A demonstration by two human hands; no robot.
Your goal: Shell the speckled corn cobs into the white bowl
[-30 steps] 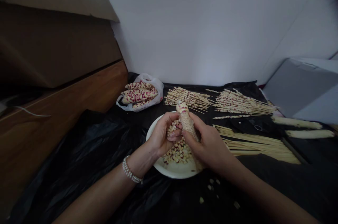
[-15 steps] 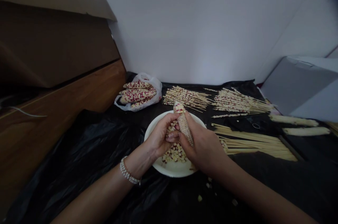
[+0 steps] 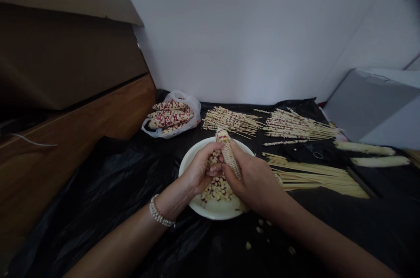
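My right hand (image 3: 257, 179) is wrapped round a corn cob (image 3: 230, 160), tip up and tilted slightly left. Red-and-cream kernels cover its tip, while the side facing me is stripped to bare sockets. From the left, my left hand (image 3: 197, 168) grips the same cob, thumb near the tip and fingers curled below. Its fingertips are partly hidden behind the cob. Both hands are over a white bowl (image 3: 213, 215), where loose corn kernels (image 3: 217, 191) lie in a heap.
A plastic bag (image 3: 196, 114) of corn ears stands behind left. Kernel-threaded skewers (image 3: 229, 119) lie in two bundles at the back. Bare skewers (image 3: 321, 176) and two stripped cobs (image 3: 380, 161) are at right. Stray kernels (image 3: 248, 245) dot the black plastic sheet (image 3: 108, 190).
My hands hold nearly the same grip on the cob. The cob's tip has shifted very slightly down, and the whole view has moved a touch.
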